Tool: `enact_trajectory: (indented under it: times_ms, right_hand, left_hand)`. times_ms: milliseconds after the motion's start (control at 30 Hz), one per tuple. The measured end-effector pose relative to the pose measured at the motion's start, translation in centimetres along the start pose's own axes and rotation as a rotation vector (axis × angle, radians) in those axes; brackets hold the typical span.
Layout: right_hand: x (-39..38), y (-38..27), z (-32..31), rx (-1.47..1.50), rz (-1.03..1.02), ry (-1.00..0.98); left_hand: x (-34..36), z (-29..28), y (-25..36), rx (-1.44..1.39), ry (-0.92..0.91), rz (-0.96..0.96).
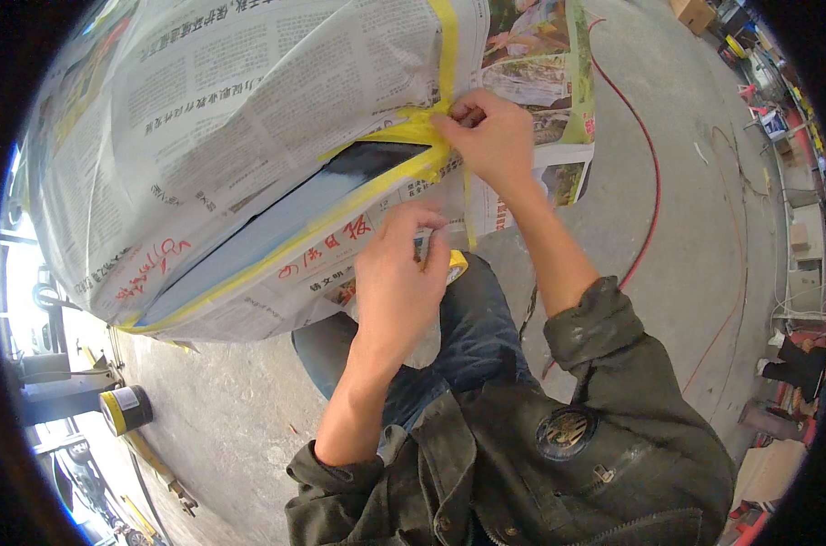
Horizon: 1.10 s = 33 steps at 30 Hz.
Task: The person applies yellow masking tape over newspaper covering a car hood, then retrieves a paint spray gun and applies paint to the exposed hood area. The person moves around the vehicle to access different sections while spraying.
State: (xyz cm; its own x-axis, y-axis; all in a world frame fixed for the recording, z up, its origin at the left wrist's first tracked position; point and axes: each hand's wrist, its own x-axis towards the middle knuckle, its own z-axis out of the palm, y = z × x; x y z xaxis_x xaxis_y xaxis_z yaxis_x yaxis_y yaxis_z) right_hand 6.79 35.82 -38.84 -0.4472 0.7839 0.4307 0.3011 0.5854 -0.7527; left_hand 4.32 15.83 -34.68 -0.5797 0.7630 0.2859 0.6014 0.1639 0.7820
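Observation:
My right hand (495, 141) pinches the yellow masking tape (446, 55) at the right corner of an uncovered strip on a panel. That panel strip (286, 218) is long and narrow, grey-blue with a black end, and edged with yellow tape. Newspaper sheets (222, 100) cover the surface around it. Lower down, my left hand (399, 264) is in front of the newspaper, thumb and fingers bent and apart. Beside its thumb shows a yellow tape roll (456, 265), partly hidden; whether the hand touches it, I cannot tell. A loose length of tape hangs just above the roll.
A red hose (654, 173) curves over the concrete floor (686, 237) on the right. To the left stands a dark tub with a yellow band (125, 409). Shelves and clutter line the far right, with a cardboard box (693, 14) at the top.

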Motion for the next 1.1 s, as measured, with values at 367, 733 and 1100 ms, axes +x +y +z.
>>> enact_trajectory:
  times_ms: [367, 733, 1100]
  right_hand:
    - [-2.1, -0.2, -1.5, 0.140, -0.056, -0.024]
    - [-6.7, -1.1, -4.3, 0.820, 0.448, -0.603]
    - [-10.9, -2.9, -8.3, 0.719, 0.196, -0.648]
  left_hand:
    - [-2.6, -0.6, -1.9, -0.304, 0.090, -0.216]
    - [-1.7, -0.6, -1.8, -0.671, 0.277, -0.310]
    - [-1.1, -0.8, -1.1, -0.185, 0.180, -0.007]
